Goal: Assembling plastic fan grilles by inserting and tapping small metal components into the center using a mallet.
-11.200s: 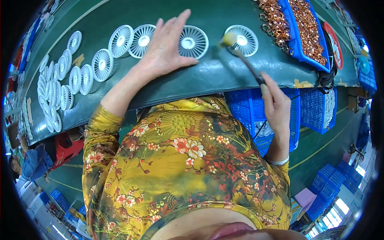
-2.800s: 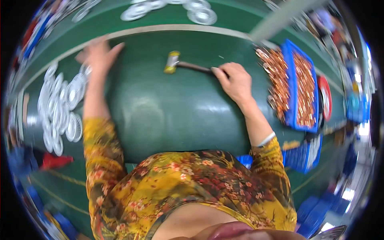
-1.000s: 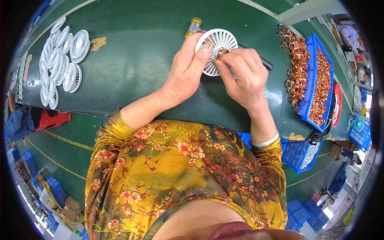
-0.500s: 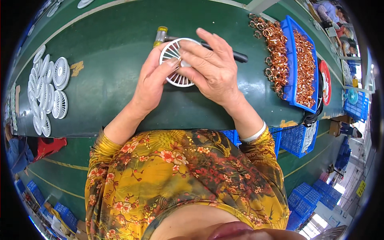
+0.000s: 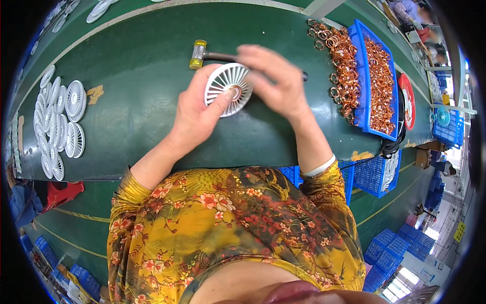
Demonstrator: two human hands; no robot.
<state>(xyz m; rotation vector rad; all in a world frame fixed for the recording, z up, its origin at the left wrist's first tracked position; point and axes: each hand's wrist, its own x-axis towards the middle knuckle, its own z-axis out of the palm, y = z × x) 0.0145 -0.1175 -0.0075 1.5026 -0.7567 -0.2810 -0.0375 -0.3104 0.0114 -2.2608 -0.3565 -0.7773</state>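
Left hand [image 5: 195,109]: clamped on white spoked disc [image 5: 227,81]
Right hand [image 5: 279,83]: fingers apart, blurred, disc's three o'clock
Yellow-faced mallet [image 5: 220,56]: head at eleven
Copper-coloured rings [image 5: 347,76]: farther toward three

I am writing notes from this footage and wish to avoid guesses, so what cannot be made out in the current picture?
All in the head view:
Right grip: its fingertips are blurred, so contact with the white wheel is unclear.
Left grip: most of its fingers are hidden behind that wheel.
Mallet handle: partly hidden by the right hand.
Far white wheels: cut off by the upper edge.
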